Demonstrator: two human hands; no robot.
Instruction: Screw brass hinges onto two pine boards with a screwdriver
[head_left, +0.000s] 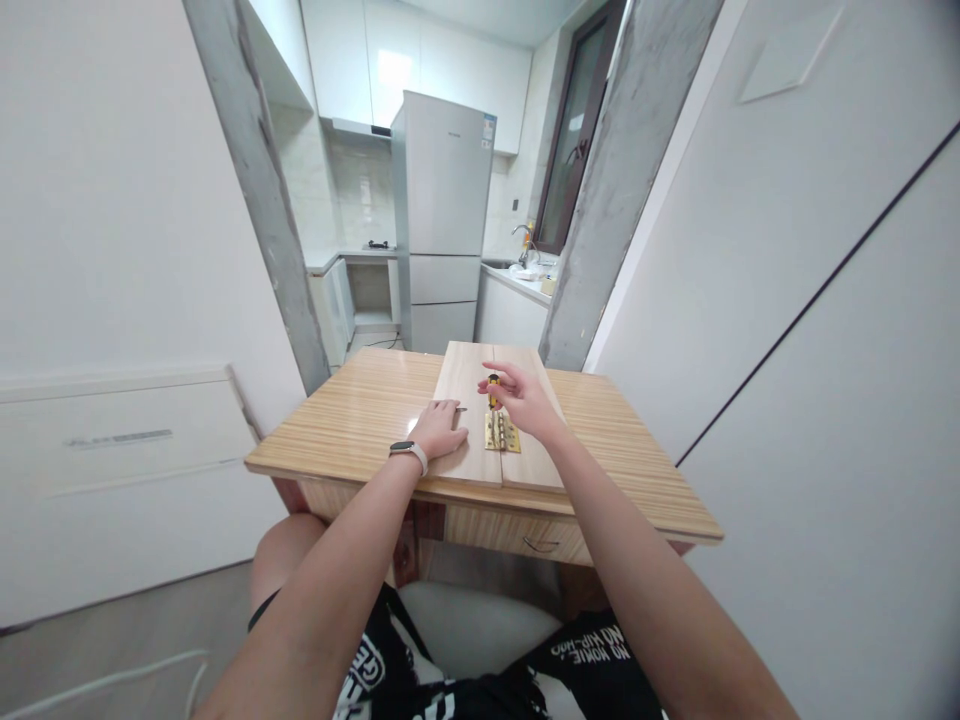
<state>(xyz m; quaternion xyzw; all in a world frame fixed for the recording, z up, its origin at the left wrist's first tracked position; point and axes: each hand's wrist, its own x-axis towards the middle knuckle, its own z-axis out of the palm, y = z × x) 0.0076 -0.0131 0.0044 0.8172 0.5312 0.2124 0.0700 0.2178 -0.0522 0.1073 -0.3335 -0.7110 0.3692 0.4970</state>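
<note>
Head cam: right hand [525, 400] grips yellow screwdriver [493, 386] upright over rectangular brass hinge [501, 433].

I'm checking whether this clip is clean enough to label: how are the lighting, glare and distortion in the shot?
Head view: bright, even indoor light, soft shadows; a glare patch on the table left of the boards; wide-angle lens splays the walls and pillars outward, corners darken; the left hand is sharp, the screwdriver in the right hand and the hinge are small, fine detail lost.
</note>
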